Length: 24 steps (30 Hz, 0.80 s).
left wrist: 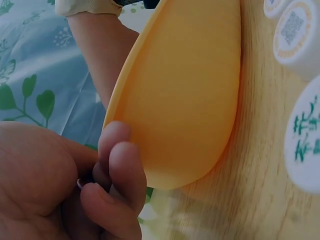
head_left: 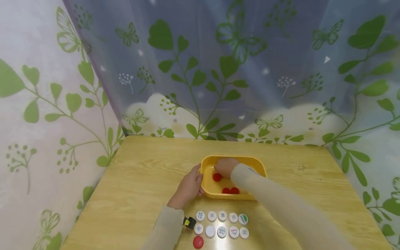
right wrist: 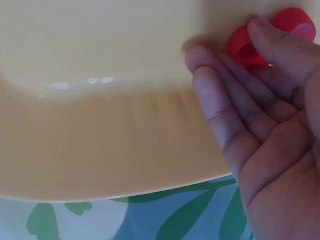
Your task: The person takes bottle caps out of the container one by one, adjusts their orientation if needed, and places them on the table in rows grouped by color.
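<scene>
A yellow plastic basin (head_left: 206, 193) sits on the table with several red bottle caps (head_left: 234, 190) inside. My left hand (head_left: 188, 184) holds the basin's left end; in the left wrist view its fingertips (left wrist: 127, 167) lie against the outer wall. My right hand (head_left: 225, 166) reaches inside the basin, its fingertips hidden from the head view. In the right wrist view a red bottle cap (right wrist: 242, 44) lies between the thumb and the bent fingers, and a second one (right wrist: 297, 24) shows just behind the thumb.
In front of the basin, white round caps (head_left: 222, 216) with printed tops stand in two rows. One red cap (head_left: 198, 242) lies below the left end of these rows. Leaf-patterned curtains (head_left: 200, 69) hang behind the wooden table (head_left: 150, 163) and at its sides.
</scene>
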Each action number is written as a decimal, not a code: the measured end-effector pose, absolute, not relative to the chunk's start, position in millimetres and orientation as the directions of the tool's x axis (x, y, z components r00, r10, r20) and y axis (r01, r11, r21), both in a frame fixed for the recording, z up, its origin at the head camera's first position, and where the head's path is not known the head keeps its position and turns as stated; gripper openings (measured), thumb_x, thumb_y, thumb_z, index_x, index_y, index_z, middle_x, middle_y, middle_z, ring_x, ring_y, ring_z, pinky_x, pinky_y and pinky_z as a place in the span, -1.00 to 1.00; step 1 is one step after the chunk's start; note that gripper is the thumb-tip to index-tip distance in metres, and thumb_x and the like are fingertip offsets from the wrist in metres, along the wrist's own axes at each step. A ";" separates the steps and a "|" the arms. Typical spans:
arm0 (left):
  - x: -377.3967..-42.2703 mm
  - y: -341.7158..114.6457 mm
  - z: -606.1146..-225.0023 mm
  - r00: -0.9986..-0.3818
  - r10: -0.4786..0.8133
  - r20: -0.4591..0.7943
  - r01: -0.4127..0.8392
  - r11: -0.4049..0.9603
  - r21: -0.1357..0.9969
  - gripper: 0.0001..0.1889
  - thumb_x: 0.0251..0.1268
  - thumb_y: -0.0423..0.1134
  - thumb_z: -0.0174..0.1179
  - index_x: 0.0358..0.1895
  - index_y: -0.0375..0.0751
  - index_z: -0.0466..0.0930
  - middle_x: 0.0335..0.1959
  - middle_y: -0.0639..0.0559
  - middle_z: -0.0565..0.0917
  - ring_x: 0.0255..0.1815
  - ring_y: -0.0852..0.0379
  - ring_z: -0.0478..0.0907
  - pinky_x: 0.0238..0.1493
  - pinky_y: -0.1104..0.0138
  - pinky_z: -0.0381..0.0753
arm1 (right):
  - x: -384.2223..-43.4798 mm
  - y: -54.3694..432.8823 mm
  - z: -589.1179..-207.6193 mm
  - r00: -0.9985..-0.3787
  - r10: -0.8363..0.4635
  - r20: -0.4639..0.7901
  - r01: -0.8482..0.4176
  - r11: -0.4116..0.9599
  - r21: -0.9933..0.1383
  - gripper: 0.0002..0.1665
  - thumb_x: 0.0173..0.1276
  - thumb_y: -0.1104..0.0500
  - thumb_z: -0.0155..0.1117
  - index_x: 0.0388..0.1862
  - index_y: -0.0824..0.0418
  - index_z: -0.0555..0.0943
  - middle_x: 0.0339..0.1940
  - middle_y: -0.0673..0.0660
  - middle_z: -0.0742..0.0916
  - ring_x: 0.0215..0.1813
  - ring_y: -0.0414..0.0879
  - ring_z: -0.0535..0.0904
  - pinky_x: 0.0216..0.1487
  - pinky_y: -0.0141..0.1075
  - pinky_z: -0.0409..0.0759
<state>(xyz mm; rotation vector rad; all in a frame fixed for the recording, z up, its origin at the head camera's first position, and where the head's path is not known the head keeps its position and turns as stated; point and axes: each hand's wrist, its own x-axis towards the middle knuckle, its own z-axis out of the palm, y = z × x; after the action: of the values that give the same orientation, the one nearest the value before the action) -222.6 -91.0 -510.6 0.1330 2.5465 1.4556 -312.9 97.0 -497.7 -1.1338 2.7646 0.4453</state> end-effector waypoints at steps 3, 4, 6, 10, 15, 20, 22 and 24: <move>-221.3 -93.5 -511.8 -0.970 0.202 -0.135 -0.022 0.482 0.876 -0.44 0.72 -0.21 -0.11 0.65 -0.18 0.08 -0.59 -0.02 0.63 -0.63 0.11 0.57 -0.48 0.26 0.67 | -308.1 95.0 -493.9 -0.727 -0.647 -0.231 -0.686 0.701 0.195 -0.75 0.44 0.26 0.31 -0.49 0.09 0.64 -0.53 0.02 0.65 -0.47 -0.08 0.47 -0.28 -0.22 0.66; -221.4 -94.2 -511.9 -0.968 0.210 -0.135 -0.020 0.473 0.881 -0.44 0.72 -0.21 -0.11 0.65 -0.18 0.08 -0.59 -0.02 0.63 -0.63 0.11 0.57 -0.46 0.25 0.68 | -307.1 95.1 -492.7 -0.731 -0.642 -0.231 -0.680 0.710 0.180 -0.76 0.43 0.26 0.31 -0.49 0.11 0.64 -0.53 0.03 0.66 -0.47 -0.07 0.48 -0.27 -0.21 0.67; -221.7 -95.2 -511.3 -0.966 0.220 -0.133 -0.018 0.458 0.889 -0.44 0.72 -0.22 -0.11 0.65 -0.18 0.08 -0.58 -0.03 0.64 -0.62 0.10 0.58 -0.43 0.21 0.70 | -305.9 96.5 -490.3 -0.737 -0.636 -0.230 -0.673 0.724 0.155 -0.80 0.39 0.27 0.35 -0.47 0.13 0.64 -0.51 0.03 0.66 -0.44 -0.06 0.52 -0.24 -0.19 0.67; -222.0 -97.0 -511.3 -0.966 0.221 -0.133 -0.019 0.452 0.892 -0.43 0.71 -0.22 -0.10 0.65 -0.19 0.07 -0.58 -0.04 0.64 -0.62 0.10 0.57 -0.42 0.19 0.71 | -306.0 98.5 -490.1 -0.734 -0.643 -0.216 -0.675 0.727 0.128 -0.82 0.35 0.26 0.39 -0.46 0.12 0.64 -0.50 0.02 0.67 -0.43 -0.07 0.54 -0.21 -0.19 0.66; -220.0 -98.2 -512.9 -0.964 0.217 -0.151 -0.038 0.452 0.891 -0.43 0.72 -0.22 -0.10 0.65 -0.17 0.07 -0.58 -0.04 0.64 -0.63 0.11 0.57 -0.40 0.17 0.71 | -304.1 95.6 -491.8 -0.739 -0.632 -0.234 -0.668 0.732 0.133 -0.76 0.36 0.26 0.40 -0.52 0.10 0.62 -0.56 0.00 0.63 -0.49 -0.09 0.46 -0.29 -0.23 0.63; -220.9 -98.0 -512.8 -0.961 0.217 -0.174 -0.056 0.462 0.885 -0.43 0.72 -0.20 -0.10 0.66 -0.14 0.05 -0.56 -0.05 0.65 -0.61 0.09 0.58 -0.40 0.20 0.71 | -306.2 95.7 -498.1 -0.753 -0.621 -0.216 -0.654 0.744 0.138 -0.73 0.35 0.24 0.41 -0.56 0.08 0.62 -0.59 0.00 0.61 -0.52 -0.10 0.46 -0.36 -0.23 0.63; -222.9 -97.1 -512.6 -0.961 0.213 -0.176 -0.059 0.465 0.883 -0.42 0.72 -0.19 -0.09 0.66 -0.13 0.05 -0.55 -0.05 0.65 -0.60 0.08 0.58 -0.41 0.22 0.70 | -308.9 98.2 -499.9 -0.756 -0.625 -0.196 -0.651 0.748 0.129 -0.74 0.34 0.25 0.39 -0.56 0.09 0.61 -0.58 0.01 0.62 -0.51 -0.09 0.48 -0.35 -0.20 0.65; -225.7 -95.9 -512.0 -0.962 0.209 -0.176 -0.059 0.471 0.880 -0.42 0.72 -0.17 -0.08 0.66 -0.11 0.06 -0.55 -0.04 0.65 -0.60 0.08 0.58 -0.41 0.25 0.69 | -312.1 102.1 -499.1 -0.762 -0.621 -0.187 -0.644 0.758 0.108 -0.75 0.31 0.27 0.40 -0.56 0.12 0.60 -0.57 0.03 0.62 -0.50 -0.07 0.48 -0.33 -0.17 0.65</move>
<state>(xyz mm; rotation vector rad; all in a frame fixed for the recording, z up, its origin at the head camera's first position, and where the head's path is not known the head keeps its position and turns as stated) -225.7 -95.9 -512.0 0.1284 2.4620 1.4878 -312.1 102.1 -499.1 -1.0175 2.8132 0.2496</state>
